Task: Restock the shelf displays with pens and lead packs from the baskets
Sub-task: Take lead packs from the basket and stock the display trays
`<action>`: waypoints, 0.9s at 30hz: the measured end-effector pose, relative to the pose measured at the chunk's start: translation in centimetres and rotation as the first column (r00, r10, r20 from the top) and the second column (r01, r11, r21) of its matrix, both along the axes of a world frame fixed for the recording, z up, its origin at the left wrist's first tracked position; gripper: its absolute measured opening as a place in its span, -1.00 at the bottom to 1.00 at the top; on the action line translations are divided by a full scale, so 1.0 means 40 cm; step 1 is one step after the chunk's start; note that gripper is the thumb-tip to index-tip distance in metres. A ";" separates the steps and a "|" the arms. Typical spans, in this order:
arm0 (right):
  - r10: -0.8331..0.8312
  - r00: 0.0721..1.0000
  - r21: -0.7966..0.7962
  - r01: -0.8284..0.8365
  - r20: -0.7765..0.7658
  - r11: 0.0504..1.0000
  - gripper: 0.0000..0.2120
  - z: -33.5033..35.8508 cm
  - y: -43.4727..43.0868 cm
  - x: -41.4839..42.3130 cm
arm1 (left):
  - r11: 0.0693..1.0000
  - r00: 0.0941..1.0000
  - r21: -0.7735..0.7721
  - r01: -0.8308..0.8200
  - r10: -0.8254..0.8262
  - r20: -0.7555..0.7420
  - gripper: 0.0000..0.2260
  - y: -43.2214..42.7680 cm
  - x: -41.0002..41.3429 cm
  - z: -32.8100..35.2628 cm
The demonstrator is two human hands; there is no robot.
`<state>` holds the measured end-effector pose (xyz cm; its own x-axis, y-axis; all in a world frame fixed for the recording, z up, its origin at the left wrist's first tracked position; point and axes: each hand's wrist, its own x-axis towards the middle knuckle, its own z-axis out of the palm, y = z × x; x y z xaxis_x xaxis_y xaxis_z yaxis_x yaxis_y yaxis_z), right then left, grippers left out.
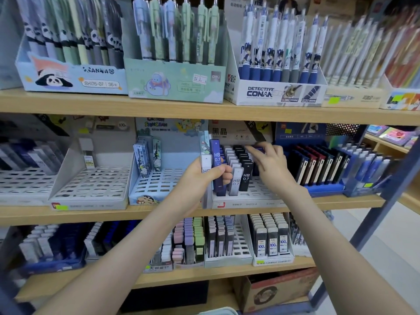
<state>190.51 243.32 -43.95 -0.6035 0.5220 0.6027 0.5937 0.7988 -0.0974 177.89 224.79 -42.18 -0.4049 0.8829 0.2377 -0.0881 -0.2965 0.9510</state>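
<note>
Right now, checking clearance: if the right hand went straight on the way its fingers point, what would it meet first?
Probably the black lead packs in the back rows of the white display tray; the right hand pinches a blue pack above them, though depth is unclear.

The right hand (270, 164) hides whatever its fingers (254, 148) touch among the packs (241, 171). Far-right pens (354, 53) are blurred; small print on the box (250, 203) is unreadable.

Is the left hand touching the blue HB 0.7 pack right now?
Touching. The head view shows the left hand gripping the blue pack, thumb across its front, together with a white pack.
</note>
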 end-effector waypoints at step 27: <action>-0.108 0.710 -0.448 -0.312 -0.696 0.838 -0.78 0.082 -0.205 0.151 | 0.995 0.996 -0.041 0.092 -0.093 -0.015 -0.92 -0.044 0.034 -0.008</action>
<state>196.57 235.12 -40.67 -0.2110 0.8249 0.5244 0.1111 0.5532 -0.8256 179.24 223.03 -42.50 -0.3175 0.9254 0.2071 -0.0971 -0.2490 0.9636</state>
